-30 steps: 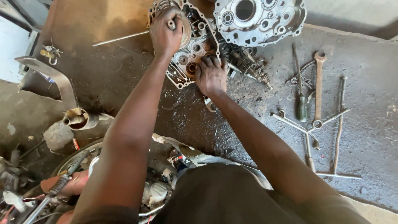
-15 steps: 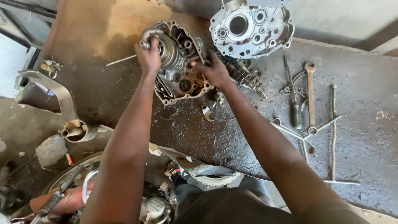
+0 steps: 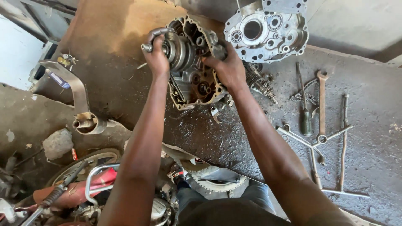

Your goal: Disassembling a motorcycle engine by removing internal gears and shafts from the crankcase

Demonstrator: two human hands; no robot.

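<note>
Head view. Oily concrete floor (image 3: 234,138) takes up most of the frame. Landmark: engine case (image 3: 192,79), open side up, gears and clutch parts visible inside, resting tilted on the floor near the top centre.

Second case half (image 3: 266,31) lies just up and right of the engine case, not touching it as far as can be told. Motorcycle wheel (image 3: 83,167) and frame sit well below and left of the case. Exhaust pipe (image 3: 86,123) lies left of and below the case. A gear shaft (image 3: 261,86) lies just right of the case. Spanner (image 3: 321,106), screwdriver (image 3: 305,113) and Y-wrench (image 3: 312,142) are laid out well to its right.

Left hand (image 3: 157,56): fingers closed around a metal part at the case's upper left edge. Right hand (image 3: 228,69): clamped on the case's right rim, fingers curled over the edge.
</note>
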